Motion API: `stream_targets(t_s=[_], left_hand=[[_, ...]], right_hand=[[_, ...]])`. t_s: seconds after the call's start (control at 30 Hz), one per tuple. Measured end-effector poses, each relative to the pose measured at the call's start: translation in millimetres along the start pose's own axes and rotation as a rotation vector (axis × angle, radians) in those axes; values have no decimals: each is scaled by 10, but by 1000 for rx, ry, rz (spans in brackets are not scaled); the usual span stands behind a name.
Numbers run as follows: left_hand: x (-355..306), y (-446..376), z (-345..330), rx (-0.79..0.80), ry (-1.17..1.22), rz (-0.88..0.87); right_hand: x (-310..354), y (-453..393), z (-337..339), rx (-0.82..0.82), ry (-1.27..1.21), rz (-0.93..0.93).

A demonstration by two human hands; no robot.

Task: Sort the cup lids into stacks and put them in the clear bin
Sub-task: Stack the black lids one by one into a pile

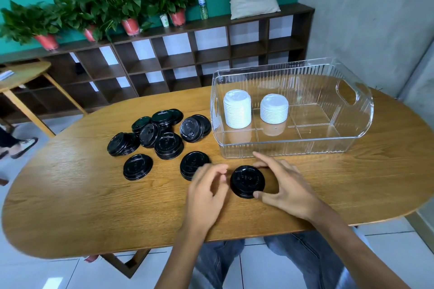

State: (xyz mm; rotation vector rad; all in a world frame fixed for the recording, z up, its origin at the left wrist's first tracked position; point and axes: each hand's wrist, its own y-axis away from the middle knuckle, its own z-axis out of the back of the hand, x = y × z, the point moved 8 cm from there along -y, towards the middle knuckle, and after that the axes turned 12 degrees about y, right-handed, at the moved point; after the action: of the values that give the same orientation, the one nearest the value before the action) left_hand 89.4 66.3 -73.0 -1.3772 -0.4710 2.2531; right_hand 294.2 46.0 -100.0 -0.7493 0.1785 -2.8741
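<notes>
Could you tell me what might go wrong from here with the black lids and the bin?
1. The right hand pinches the short stack of black plastic lids only at its rim; lifted, it could shear apart.
2. The clear ribbed plastic bin wall is tall; the stack could clip it or topple the two white lid stacks.

Embossed marks on the black lids are too blurred to read.

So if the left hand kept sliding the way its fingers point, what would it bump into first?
Probably the black lid in front of the person. The left hand has its fingers aimed up and to the right, toward that lid's near-left edge, with a small gap between. The right hand already grips the lid's other side.
</notes>
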Motion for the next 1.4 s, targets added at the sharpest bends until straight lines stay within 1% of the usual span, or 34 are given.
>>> stream_targets(t_s=[0.03,0.07,0.1,0.13,0.2,0.23,0.27,0.33,0.4,0.57,0.67,0.73,0.8,0.87,0.9,1.03,1.1,1.23,1.4], left_hand=[[19,-11,142,-94,-42,-22],[76,-28,297,-183,-95,-8],[167,-48,443,-246,-147,46],[283,-76,555,-268,-186,132],[525,-128,629,-197,-208,323],[597,-146,601,-142,-199,388],[632,-158,557,-92,-207,416],[660,-157,476,-35,-259,406],[692,-148,474,-38,-267,398],[691,-97,551,-123,-93,364],[622,-81,558,-137,-18,314],[542,-70,563,-146,67,254],[410,-48,574,-155,125,158],[282,-12,505,-109,144,81],[226,6,425,-55,150,56],[111,58,17,249,98,0],[128,58,-79,338,73,-4],[185,46,-159,437,72,75],[227,41,-193,466,63,133]], right_hand=[[-10,2,-3,-4,-11,-3],[-10,-3,-4,-8,-17,-3],[-11,-7,-9,-8,-20,-3],[-11,-13,-14,-6,-18,-3],[-11,-18,-24,-1,-8,2],[-14,-18,-27,-1,-1,7],[-15,-22,-27,-2,4,11],[-19,-22,-29,1,5,13],[-15,-19,-30,-3,1,16],[-11,-16,-21,0,9,16],[-12,-9,-19,-4,-3,17],[-16,-9,-16,-9,-4,14],[-13,-16,-12,-9,-1,13],[-11,-18,-13,-8,2,14],[-12,-16,-11,-10,-1,15],[-5,-11,-5,-4,-15,21],[1,-14,-7,-1,-12,22],[3,-7,-6,-3,-9,25],[5,-20,-18,1,-4,27]])
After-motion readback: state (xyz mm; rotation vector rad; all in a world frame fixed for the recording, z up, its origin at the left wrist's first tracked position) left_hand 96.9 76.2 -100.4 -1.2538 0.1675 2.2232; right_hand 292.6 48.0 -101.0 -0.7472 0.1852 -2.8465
